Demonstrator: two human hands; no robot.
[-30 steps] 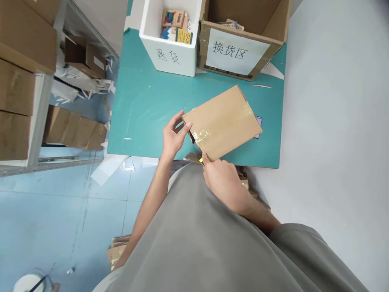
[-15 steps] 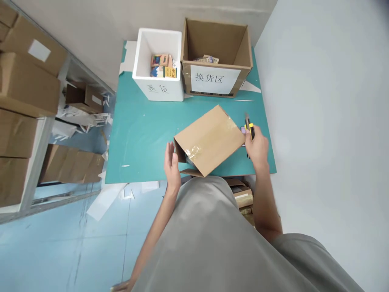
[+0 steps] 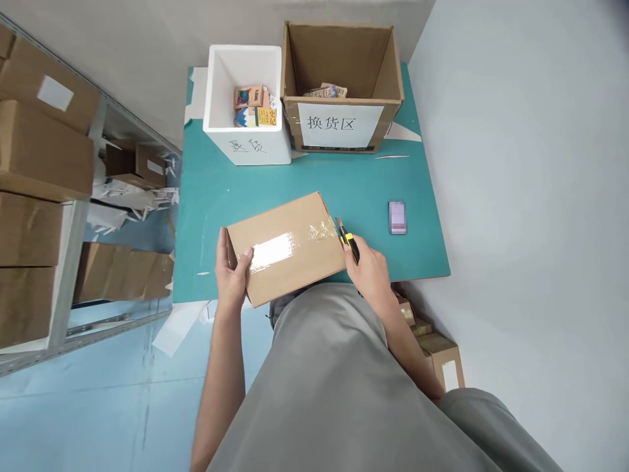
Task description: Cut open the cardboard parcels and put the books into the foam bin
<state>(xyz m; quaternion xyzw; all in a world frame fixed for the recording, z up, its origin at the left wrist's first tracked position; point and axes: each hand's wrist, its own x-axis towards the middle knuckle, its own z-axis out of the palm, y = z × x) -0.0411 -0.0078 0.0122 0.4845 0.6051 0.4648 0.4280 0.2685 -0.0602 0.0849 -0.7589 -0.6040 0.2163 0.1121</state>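
Note:
A brown cardboard box [image 3: 289, 275] with clear tape along its top lies tilted at the front edge of the green-topped table [image 3: 206, 210]. My left hand [image 3: 232, 272] grips the box's left end, thumb on the top face and fingers along the side. In my right hand [image 3: 368, 267] is a black and yellow utility knife [image 3: 348, 241], its tip pointing up and away from me. That hand is close against the right end of the box; whether the blade touches the cardboard I cannot tell.
At the back stand a white foam box [image 3: 260, 147] with small colourful packs inside and a large open carton [image 3: 295, 124] with a paper label. A phone [image 3: 398, 217] lies on the right. Shelves of cartons [image 3: 44, 147] line the left; more boxes [image 3: 439, 357] sit below the table's right side.
The cardboard box has shifted left and turned, and my left hand has closed on its left end. My right hand has moved left with the utility knife, uncovering the phone.

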